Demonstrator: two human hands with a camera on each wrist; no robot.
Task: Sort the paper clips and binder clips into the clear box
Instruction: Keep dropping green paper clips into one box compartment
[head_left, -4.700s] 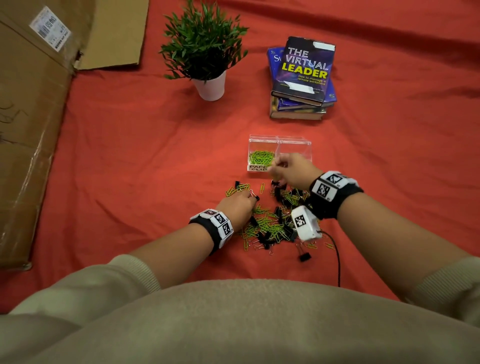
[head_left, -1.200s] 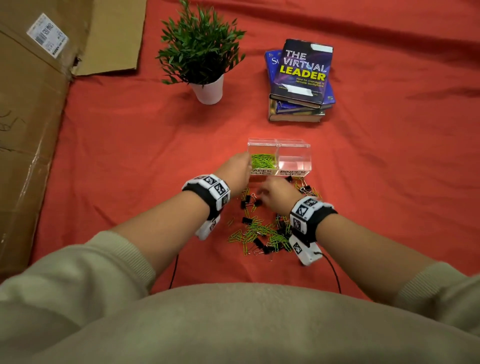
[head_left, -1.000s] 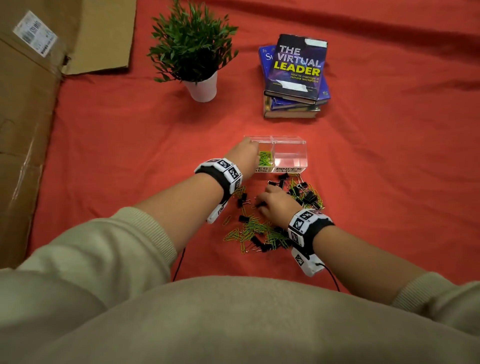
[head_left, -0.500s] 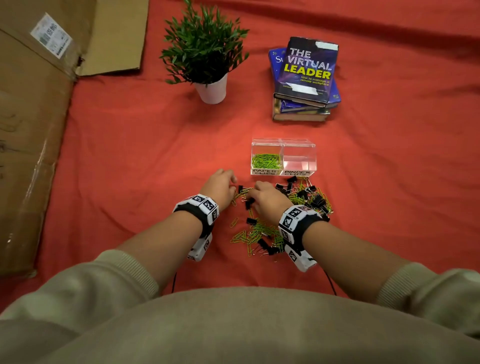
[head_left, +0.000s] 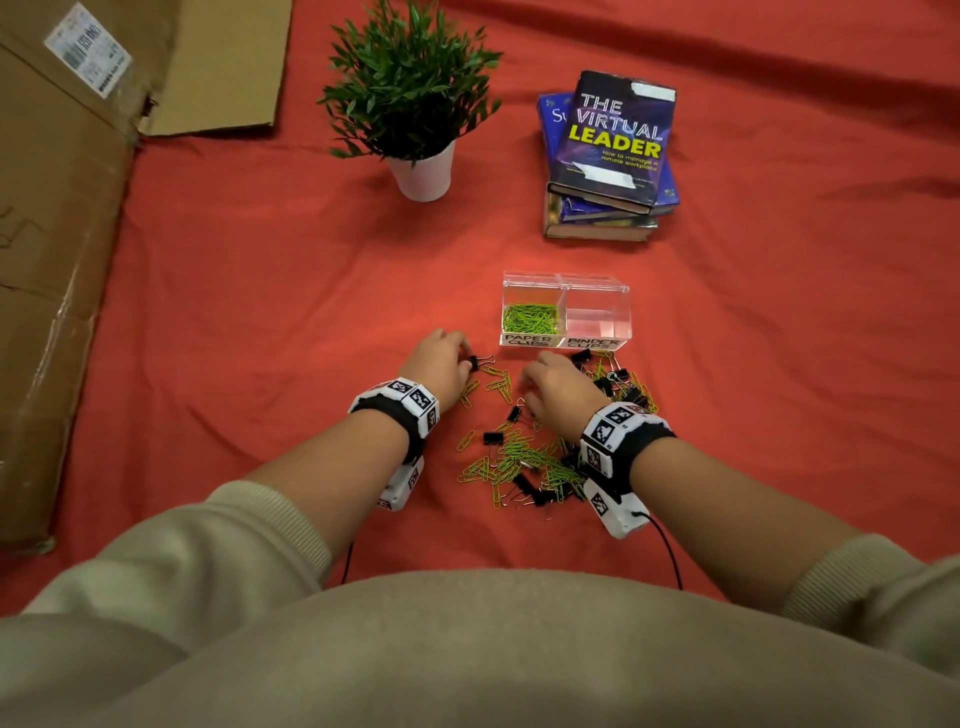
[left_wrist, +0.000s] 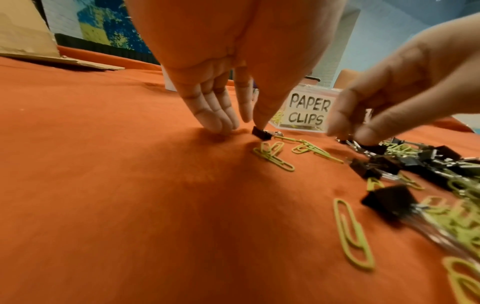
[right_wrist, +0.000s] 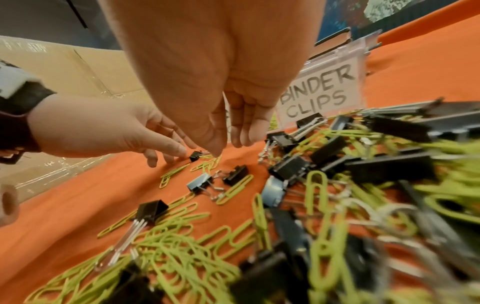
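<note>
From the head camera, your clear box (head_left: 566, 291) sits just beyond the loose pile, label side toward you, so either hand can reach it with a short move. Its left compartment, marked PAPER CLIPS, already holds a heap of green paper clips (head_left: 530, 318); the right one, marked BINDER CLIPS, looks bare. The rest lie mixed on the red cloth (head_left: 260, 291) in front of the box. Your left hand (head_left: 441, 364) is palm-down at the pile's left edge, and your right hand (head_left: 558, 387) arches over the middle of the pile.

From the left wrist, your fingers (left_wrist: 213, 115) are nearly straight and point down at the cloth, with the thumb tip against a small black binder clip (left_wrist: 261, 133). It is touched rather than gripped, and I would judge you are steadying it for a pick. Loose paper clips (left_wrist: 272, 155) lie just beside it.

From the right wrist, your right hand hangs fingers-down above the cloth, thumb tip low near the same binder clip (right_wrist: 195, 155). The fingers are relaxed and close together, and I see nothing pinched between them. Black binder clips (right_wrist: 288, 168) and green paper clips tangle to the right, just in front of the BINDER CLIPS label (right_wrist: 319, 96).
</note>
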